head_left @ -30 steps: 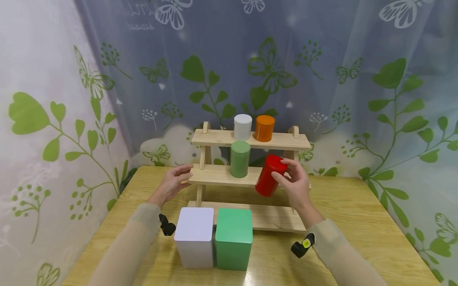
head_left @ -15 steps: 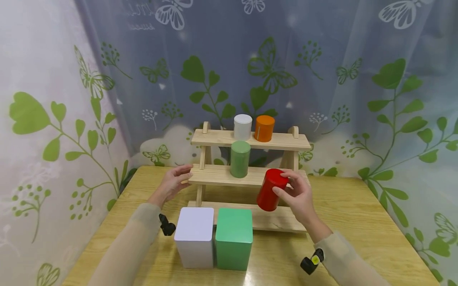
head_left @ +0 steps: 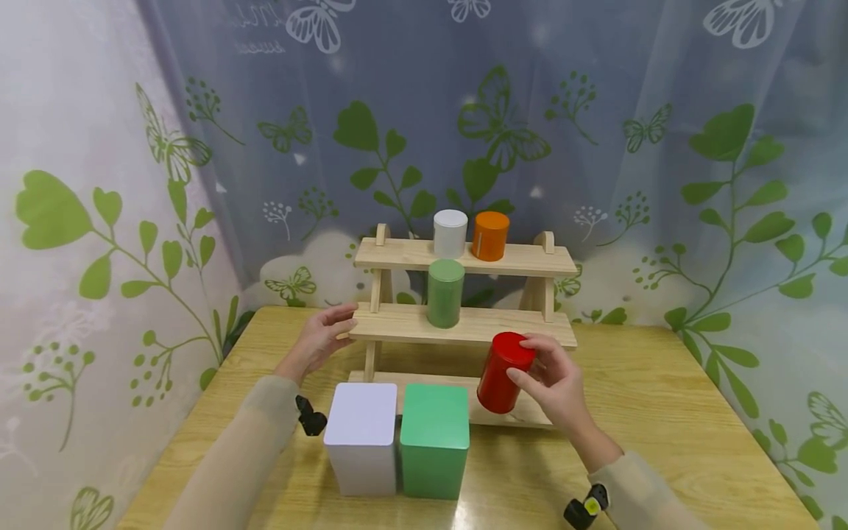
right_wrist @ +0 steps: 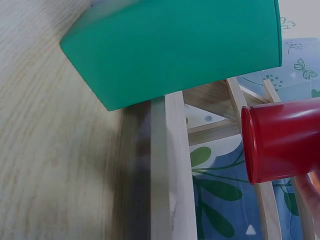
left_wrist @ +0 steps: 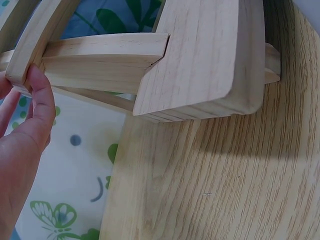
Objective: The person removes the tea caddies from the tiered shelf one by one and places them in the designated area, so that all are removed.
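Note:
My right hand (head_left: 555, 379) grips a red canister (head_left: 502, 379) near its lid, thumb on one side and fingers on the other. Slightly tilted, it hangs in front of the lowest step of a three-tier wooden shelf (head_left: 510, 325). From the right wrist view, the red canister (right_wrist: 282, 140) is apart from the shelf's bottom board (right_wrist: 175, 165). My left hand (head_left: 320, 340) pinches the left end of the middle board; the left wrist view shows the fingers (left_wrist: 42, 97) against that board end (left_wrist: 27, 60). A green canister (head_left: 444, 294) stands upright on the middle tier.
White (head_left: 450, 234) and orange (head_left: 491, 236) canisters stand on the top tier. Before the shelf, a white box (head_left: 361, 442) and a green box (head_left: 434, 442) stand side by side on the wooden table (head_left: 636, 397). A patterned curtain (head_left: 596, 88) hangs behind.
My right hand has lowered the red canister from the middle board's level to in front of the bottom tier. The left hand has stayed on the shelf.

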Action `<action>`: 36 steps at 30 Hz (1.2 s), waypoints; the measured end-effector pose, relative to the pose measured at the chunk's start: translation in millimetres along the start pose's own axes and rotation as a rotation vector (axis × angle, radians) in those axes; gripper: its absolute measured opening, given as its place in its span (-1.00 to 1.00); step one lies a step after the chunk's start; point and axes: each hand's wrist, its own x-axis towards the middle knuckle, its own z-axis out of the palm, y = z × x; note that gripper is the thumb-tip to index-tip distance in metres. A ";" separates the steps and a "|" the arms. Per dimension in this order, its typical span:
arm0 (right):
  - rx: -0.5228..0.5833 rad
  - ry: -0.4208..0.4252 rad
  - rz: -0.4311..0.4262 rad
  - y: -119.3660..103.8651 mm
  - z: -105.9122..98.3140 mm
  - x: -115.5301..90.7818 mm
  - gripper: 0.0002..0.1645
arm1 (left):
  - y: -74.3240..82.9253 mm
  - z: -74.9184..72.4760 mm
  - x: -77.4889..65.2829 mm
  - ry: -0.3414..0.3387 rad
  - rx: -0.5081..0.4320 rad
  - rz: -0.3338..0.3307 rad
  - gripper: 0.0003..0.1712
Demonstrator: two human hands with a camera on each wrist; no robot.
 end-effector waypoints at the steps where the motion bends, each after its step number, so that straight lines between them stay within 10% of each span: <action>1: -0.009 -0.007 -0.007 0.0 -0.5 -1.8 -0.52 | -0.3 0.3 0.4 0.002 -0.001 0.000 -0.45; 36: -0.154 -0.206 -0.012 -3.6 12.7 -64.9 -0.53 | -2.6 0.5 2.0 0.008 0.002 -0.013 -0.42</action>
